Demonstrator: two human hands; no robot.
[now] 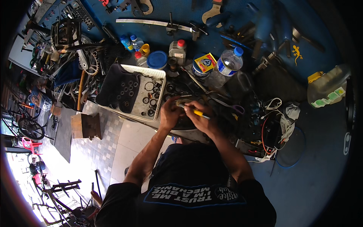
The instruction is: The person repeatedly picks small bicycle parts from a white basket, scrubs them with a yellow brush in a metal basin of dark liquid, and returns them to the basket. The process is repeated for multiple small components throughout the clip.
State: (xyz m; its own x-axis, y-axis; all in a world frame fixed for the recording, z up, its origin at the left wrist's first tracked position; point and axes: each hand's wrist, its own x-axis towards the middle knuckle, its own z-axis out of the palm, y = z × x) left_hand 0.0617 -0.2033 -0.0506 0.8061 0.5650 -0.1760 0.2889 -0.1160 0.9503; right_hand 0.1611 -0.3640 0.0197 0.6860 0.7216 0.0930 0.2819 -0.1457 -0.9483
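My left hand [170,113] is curled shut around a small dark part [180,103], just right of the white tray [160,72]; my fingers hide most of that part, so I cannot tell what kind it is. My right hand [199,116] is closed on a yellow-handled tool [197,112], whose tip reaches toward the part and disappears between my two hands. Both hands sit close together over the dark surface [317,151], right of the tray.

The tray holds black rings and seals, some too small to make out. Beyond the tray's far right corner stands a blue-lidded tub [157,59], and further right of the tray a clear water bottle [227,65] lies tilted. Well right of the tray, a tangle of wires [274,125] is partly lost in shadow. My dark shirt [189,189] covers whatever lies below my hands.
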